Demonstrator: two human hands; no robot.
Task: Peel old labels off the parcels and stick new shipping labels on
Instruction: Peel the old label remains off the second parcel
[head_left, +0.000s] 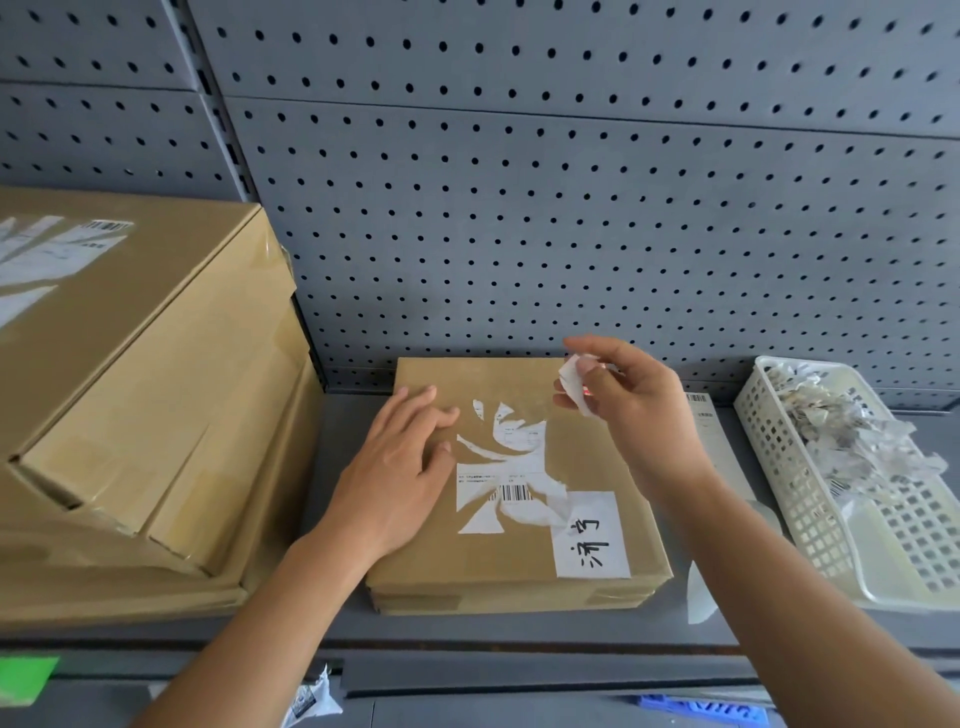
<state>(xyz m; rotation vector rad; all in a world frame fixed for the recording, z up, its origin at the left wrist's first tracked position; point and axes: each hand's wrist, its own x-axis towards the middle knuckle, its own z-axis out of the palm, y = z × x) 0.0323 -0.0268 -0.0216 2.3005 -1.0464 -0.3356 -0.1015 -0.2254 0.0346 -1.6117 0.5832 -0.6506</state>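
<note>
While left hand (400, 467) presses flat, fingers straight, on parcel (467, 561) lying on shelf (348, 415), right hand (639, 410) hovers over parcel's far right corner, pinching torn label scrap (570, 375). Half-peeled old label (514, 491) mid-parcel. Basket (779, 457) of scraps at right.

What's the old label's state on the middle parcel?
Partly peeled: torn old label remnants cling to the parcel; the right hand pinches a scrap.

Left hand (400, 467) flat, palm down, fingers straight; right hand (628, 410) raised, fingers curled, pinching label scrap (572, 378)
</note>
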